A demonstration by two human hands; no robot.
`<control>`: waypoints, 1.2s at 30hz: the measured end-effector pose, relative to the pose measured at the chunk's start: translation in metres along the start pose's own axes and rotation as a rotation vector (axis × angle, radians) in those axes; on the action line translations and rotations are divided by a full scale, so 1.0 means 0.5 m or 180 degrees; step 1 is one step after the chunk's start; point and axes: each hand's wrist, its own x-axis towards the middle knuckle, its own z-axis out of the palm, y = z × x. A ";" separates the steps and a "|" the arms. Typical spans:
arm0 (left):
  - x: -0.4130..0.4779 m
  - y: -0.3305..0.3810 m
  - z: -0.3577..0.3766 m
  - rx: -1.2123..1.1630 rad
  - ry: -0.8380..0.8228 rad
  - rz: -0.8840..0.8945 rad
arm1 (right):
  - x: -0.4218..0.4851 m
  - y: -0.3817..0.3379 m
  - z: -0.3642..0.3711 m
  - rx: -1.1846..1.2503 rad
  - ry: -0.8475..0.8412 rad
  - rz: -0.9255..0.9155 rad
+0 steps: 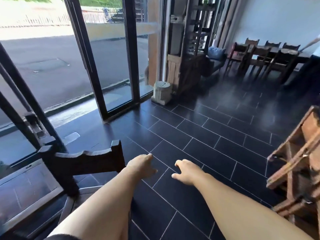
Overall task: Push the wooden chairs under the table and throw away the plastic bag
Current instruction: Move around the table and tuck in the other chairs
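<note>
A dark wooden chair [83,161] stands at the lower left, its carved backrest facing me and its seat against a dark table [26,184] by the window. My left hand [141,164] hovers just right of the backrest, fingers loosely spread, holding nothing. My right hand [184,171] is stretched out over the dark tiled floor, also with nothing in it. No plastic bag is in view.
Tall black-framed glass doors [97,58] run along the left. A stone block [161,91] and a wooden shelf unit [187,49] stand ahead. Another table with several chairs [259,56] is at the far right. Brown wooden furniture [297,158] juts in at the right edge.
</note>
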 end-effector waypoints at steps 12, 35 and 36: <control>0.314 -0.129 -0.078 -0.0185 -0.0007 -0.0607 | 0.426 -0.049 -0.156 -0.0267 -0.0333 -0.0547; 0.650 -0.395 -0.259 -0.1330 0.0292 -0.2943 | 1.092 -0.428 -0.335 -0.1369 -0.1011 -0.2478; 0.644 -0.422 -0.262 -0.1417 0.0340 -0.3069 | 1.103 -0.460 -0.328 -0.1433 -0.1014 -0.2569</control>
